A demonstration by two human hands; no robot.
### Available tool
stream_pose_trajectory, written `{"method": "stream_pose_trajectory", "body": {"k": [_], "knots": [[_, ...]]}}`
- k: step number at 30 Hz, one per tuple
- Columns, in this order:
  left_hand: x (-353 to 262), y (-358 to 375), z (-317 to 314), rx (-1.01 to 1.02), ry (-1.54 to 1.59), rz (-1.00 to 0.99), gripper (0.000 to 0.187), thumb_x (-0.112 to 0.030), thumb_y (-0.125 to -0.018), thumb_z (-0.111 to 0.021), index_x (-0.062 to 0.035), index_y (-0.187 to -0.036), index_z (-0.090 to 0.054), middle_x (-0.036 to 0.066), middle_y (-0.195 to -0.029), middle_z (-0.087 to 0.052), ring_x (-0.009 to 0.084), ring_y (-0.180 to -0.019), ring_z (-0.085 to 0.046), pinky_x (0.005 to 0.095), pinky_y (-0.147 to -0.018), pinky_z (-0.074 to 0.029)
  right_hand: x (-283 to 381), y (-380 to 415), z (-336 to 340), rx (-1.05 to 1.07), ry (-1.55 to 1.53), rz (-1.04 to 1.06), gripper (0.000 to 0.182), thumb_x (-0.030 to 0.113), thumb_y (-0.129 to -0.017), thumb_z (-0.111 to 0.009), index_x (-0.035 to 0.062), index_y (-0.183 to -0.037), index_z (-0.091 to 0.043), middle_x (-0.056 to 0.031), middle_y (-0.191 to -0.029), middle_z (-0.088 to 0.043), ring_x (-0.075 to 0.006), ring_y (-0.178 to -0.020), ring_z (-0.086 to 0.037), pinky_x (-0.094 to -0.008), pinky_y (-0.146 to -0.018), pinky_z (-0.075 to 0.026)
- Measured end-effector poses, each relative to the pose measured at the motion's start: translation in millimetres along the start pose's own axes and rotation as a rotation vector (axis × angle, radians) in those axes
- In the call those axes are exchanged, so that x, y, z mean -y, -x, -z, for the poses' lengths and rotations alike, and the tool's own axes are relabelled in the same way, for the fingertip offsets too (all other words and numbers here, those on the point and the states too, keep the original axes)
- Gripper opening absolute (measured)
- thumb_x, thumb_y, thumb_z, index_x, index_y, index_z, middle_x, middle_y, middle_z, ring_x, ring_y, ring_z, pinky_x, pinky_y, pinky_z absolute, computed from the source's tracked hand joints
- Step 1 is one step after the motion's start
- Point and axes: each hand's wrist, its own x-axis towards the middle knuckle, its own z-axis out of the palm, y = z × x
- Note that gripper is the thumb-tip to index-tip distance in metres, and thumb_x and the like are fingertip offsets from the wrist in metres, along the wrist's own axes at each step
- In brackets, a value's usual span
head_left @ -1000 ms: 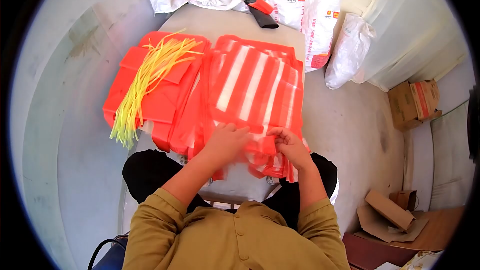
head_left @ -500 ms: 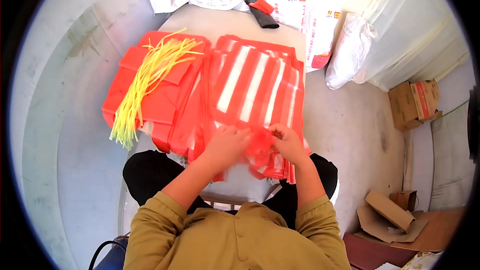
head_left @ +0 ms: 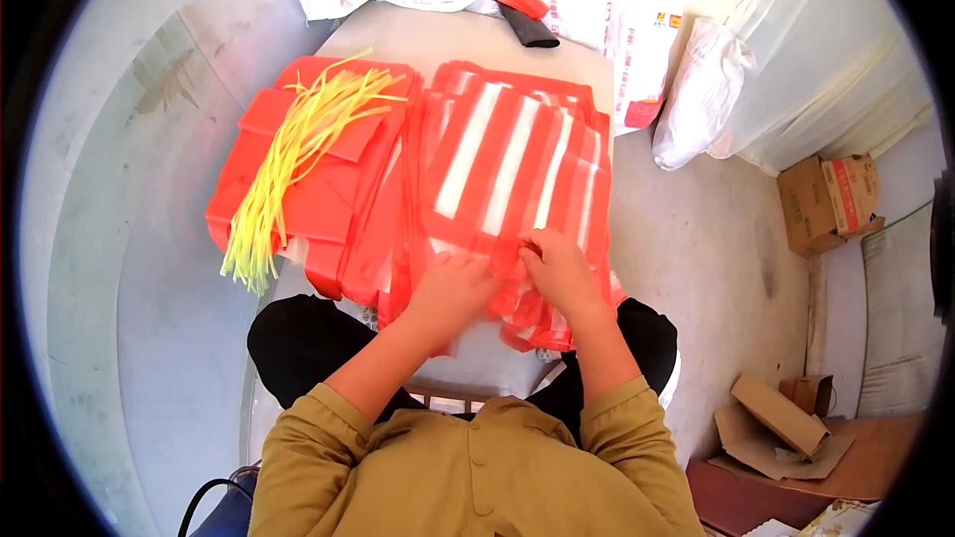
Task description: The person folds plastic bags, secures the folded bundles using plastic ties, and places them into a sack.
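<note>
Clearly, the left hand [head_left: 453,290] and right hand [head_left: 560,270] curled close, just apart, over the near edge of the striped stack [head_left: 512,164] on the table [head_left: 428,35]; whether they gripped anything, I couldn't make out. Yellow strips [head_left: 298,159] lay left of that stack, upon a red bundle [head_left: 320,205]. Such limp film, I judged, wanted light fingertips and its edge kept flat.

At the worktop's [head_left: 438,35] left edge, thin yellow strips [head_left: 303,154] lie on a flat red plastic stack [head_left: 323,214], a red-and-white striped plastic stack [head_left: 512,164] along the right edge, a black cylindrical roll [head_left: 525,28] near the far edge.
</note>
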Motion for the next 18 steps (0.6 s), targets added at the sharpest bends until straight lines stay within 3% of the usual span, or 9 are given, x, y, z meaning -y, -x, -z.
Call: {"method": "stream_pose_trajectory", "body": {"k": [2, 8, 10, 12, 14, 18], "knots": [[-0.6, 0.2, -1.2, 0.032, 0.031, 0.019, 0.04, -0.018, -0.077, -0.071, -0.0142, -0.116, -0.073, 0.006, -0.114, -0.065, 0.0257, -0.11, -0.061, 0.0397, -0.094, -0.044, 16.5, 1.5, 5.2, 0.001, 0.08, 0.008, 0.026, 0.01, -0.096, -0.065, -0.0002, -0.119, -0.068, -0.0152, -0.108, -0.071, -0.0303, -0.101, -0.069, -0.0382, -0.085, -0.054], [-4.2, -2.1, -1.2, -0.042, 0.136, 0.1, 0.033, -0.013, -0.075, -0.075, -0.0121, -0.107, -0.076, 0.016, -0.128, -0.063, 0.033, -0.114, -0.062, 0.0454, -0.095, -0.049, 8.2, -4.0, -1.7, 0.028, 0.02, 0.003, 0.028, 0.012, -0.096, -0.066, 0.0021, -0.121, -0.068, -0.0154, -0.107, -0.071, -0.0314, -0.1, -0.069, -0.0383, -0.087, -0.053], [-14.0, -10.8, 12.3, -0.004, 0.529, 0.419, 0.029, -0.011, -0.077, -0.073, -0.0118, -0.106, -0.077, 0.018, -0.13, -0.062, 0.0349, -0.115, -0.062, 0.0476, -0.095, -0.05, 7.7, -5.1, -2.3, 0.042, 0.034, -0.004, 0.026, 0.012, -0.095, -0.066, 0.0041, -0.12, -0.068, -0.0147, -0.111, -0.07, -0.0324, -0.104, -0.067, -0.0407, -0.089, -0.054], [-13.4, -10.1, 10.3, -0.052, 0.543, 0.425, 0.027, -0.009, -0.078, -0.071, -0.0117, -0.105, -0.077, 0.019, -0.132, -0.062, 0.0356, -0.117, -0.062, 0.0484, -0.096, -0.051, 5.8, -5.7, -4.6, 0.029, 0.064, 0.023, 0.025, 0.014, -0.094, -0.066, 0.0057, -0.118, -0.068, -0.0142, -0.111, -0.07, -0.0329, -0.105, -0.067, -0.042, -0.09, -0.054], [-3.4, -0.3, -6.9, -0.178, 0.18, 0.114, 0.027, -0.008, -0.079, -0.069, -0.0117, -0.105, -0.077, 0.018, -0.132, -0.062, 0.0352, -0.119, -0.061, 0.0479, -0.096, -0.052, 1.4, -5.7, -10.0, -0.011, 0.111, 0.085, 0.024, 0.015, -0.094, -0.066, 0.007, -0.117, -0.069, -0.0141, -0.109, -0.07, -0.0329, -0.104, -0.067, -0.0422, -0.088, -0.054], [1.0, -6.3, -3.6, -0.237, 0.145, -0.04, 0.025, -0.008, -0.078, -0.068, -0.01, -0.102, -0.076, 0.013, -0.127, -0.064, 0.033, -0.118, -0.06, 0.0466, -0.096, -0.051, 6.2, -6.8, -12.6, -0.033, 0.18, 0.131, 0.019, 0.017, -0.093, -0.067, 0.0091, -0.11, -0.07, -0.0114, -0.104, -0.07, -0.0325, -0.098, -0.068, -0.0428, -0.083, -0.055]]}}
